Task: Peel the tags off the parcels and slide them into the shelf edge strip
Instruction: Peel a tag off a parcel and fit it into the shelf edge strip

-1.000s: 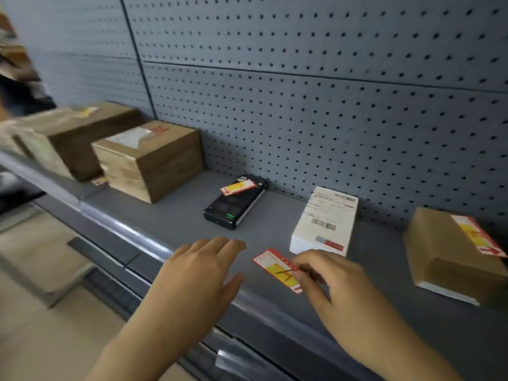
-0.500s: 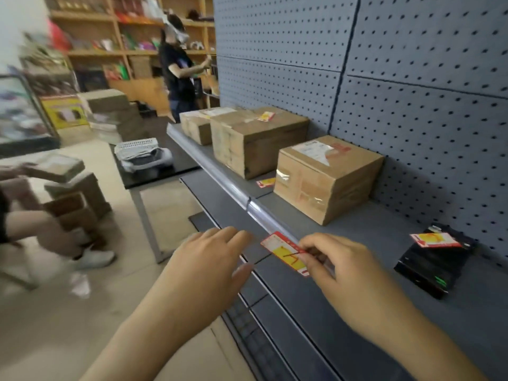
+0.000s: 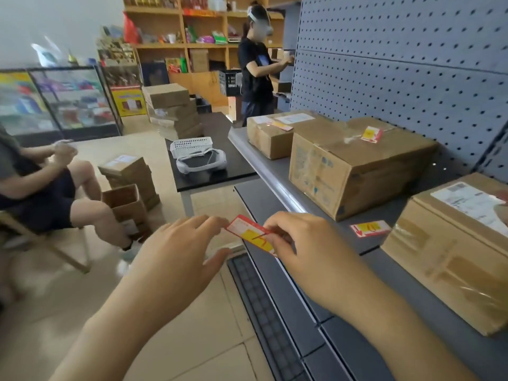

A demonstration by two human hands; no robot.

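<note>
Now the right hand (image 3: 308, 251) pinches a red-and-yellow tag (image 3: 251, 234) by its right end, fingers closed on it, holding it in the air just off the front of the shelf (image 3: 277, 287). The tag's long axis runs from upper left to lower right, roughly across the line of the edge strip (image 3: 280, 188) rather than along it, so it would need turning to lie parallel before it can slide in. The left hand (image 3: 176, 259) hovers with fingers spread and loose, gripping nothing; its fingertips sit right at the tag's free left corner, though I cannot tell whether they touch. The right hand is the one nearer the strip, which lies just beyond and to the right of the tag.

Another tag (image 3: 369, 228) lies flat on the shelf between two boxes, and one more (image 3: 371, 134) is stuck on top of the large box (image 3: 354, 171). Printing on the tags and on the white shipping label (image 3: 471, 200) is too blurred to read; no brand can be made out.
</note>
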